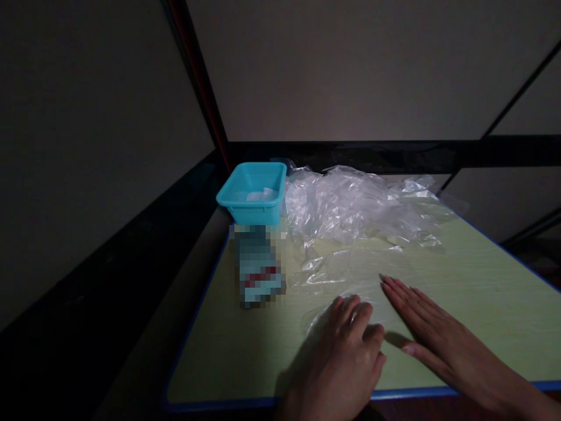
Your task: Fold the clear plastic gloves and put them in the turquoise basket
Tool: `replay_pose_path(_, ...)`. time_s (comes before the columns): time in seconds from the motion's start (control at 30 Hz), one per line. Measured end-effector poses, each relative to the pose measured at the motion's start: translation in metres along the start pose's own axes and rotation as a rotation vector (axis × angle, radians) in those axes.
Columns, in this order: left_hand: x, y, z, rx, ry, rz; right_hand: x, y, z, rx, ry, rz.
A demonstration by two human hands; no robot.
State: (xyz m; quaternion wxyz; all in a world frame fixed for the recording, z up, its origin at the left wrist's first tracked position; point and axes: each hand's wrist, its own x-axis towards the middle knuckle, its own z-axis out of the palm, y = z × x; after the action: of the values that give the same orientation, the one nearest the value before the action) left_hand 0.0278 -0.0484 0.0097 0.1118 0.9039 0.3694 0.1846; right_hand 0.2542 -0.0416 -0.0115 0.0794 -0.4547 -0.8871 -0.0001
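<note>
A clear plastic bag point(350, 266) lies spread over the middle of the table, its near part under and beside my hands. My left hand point(346, 356) rests on its near end, fingers bent and slightly apart, fingertips down; nothing shows in its grasp. To the right, my right hand point(442, 339) lies flat with fingers stretched together and thumb apart, its fingertips at the bag's right side. The transparent film makes its exact edges hard to see. Behind it sits a crumpled heap of clear plastic bags point(350, 202).
A turquoise plastic basin point(252, 203) with some whitish pieces inside stands at the back left. In front of it lies a pixelated dark and light-blue item point(259, 266), its kind unclear. The pale green table point(228, 362) has a blue edge. Panelled walls rise behind and left.
</note>
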Motion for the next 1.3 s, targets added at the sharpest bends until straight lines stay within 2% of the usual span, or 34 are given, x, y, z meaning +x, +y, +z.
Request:
replay_pose_path(0.33,0.002,-0.001,-0.002,0.009,0.007,0.014,-0.013,0.02,-0.003,-0.032,0.027,0.106)
replay_pose_path(1.3,0.001,-0.001,-0.002,0.002,-0.02,0.004,-0.013,0.021,-0.001,-0.055,0.032,0.085)
